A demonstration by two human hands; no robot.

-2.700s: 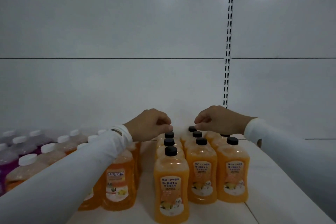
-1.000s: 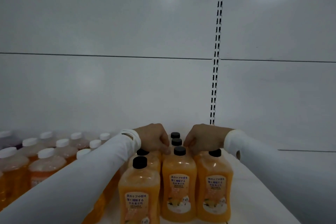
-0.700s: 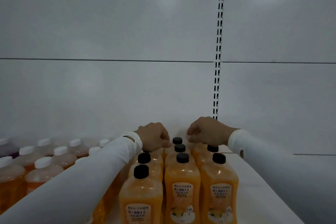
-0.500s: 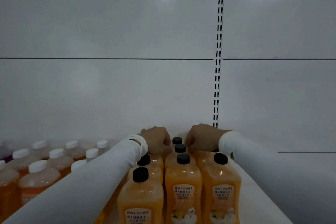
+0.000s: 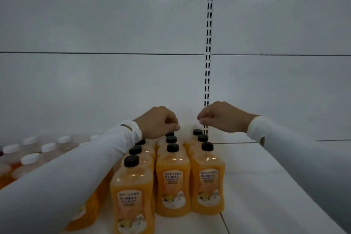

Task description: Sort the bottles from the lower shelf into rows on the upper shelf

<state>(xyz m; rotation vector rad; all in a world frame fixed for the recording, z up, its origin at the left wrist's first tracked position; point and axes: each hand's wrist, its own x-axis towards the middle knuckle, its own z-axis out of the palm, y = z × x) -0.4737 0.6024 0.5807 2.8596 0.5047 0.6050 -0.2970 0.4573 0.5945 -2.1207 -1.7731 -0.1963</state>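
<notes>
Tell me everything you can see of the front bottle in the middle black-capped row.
The front middle bottle stands upright on the white shelf. It looks like clear plastic filled with orange liquid, with a black screw cap and a pale front label bearing Japanese text above a picture. It stands close against its neighbours on both sides; more bottles line up behind it. Neither hand touches it.

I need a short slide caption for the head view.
Both hands, left and right, hover curled above rows of black-capped orange bottles on a white shelf.
</notes>
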